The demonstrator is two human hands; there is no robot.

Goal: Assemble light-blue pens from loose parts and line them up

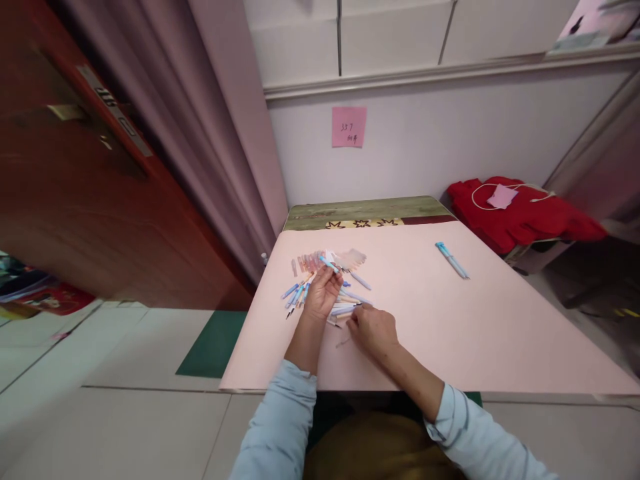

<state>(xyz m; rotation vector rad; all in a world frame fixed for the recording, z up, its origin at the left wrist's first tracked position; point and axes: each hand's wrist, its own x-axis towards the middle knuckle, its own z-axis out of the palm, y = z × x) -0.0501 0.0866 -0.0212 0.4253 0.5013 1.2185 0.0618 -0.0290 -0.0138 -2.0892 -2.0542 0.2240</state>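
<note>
My left hand (324, 292) is over the left part of the pink-covered table, its fingers closed on a light-blue pen part (328, 264). Around and beneath it lie loose blue pen parts (290, 291), white and lavender barrels (361, 280), and a group of clear and brownish slim pieces (309, 261). My right hand (376, 328) has its fingers pinched at the near right edge of this pile, close to a dark-tipped thin piece (334, 324). Whatever lies between its fingertips is hidden. Farther right lie pens with blue ends (453, 260), side by side.
The pink sheet (425, 333) covers most of the table; a green wooden edge (310, 217) shows at the back. A red cloth (515, 220) with a white cord is beyond the right side. A pink note (349, 127) is on the wall, and a brown door (100, 173) stands left.
</note>
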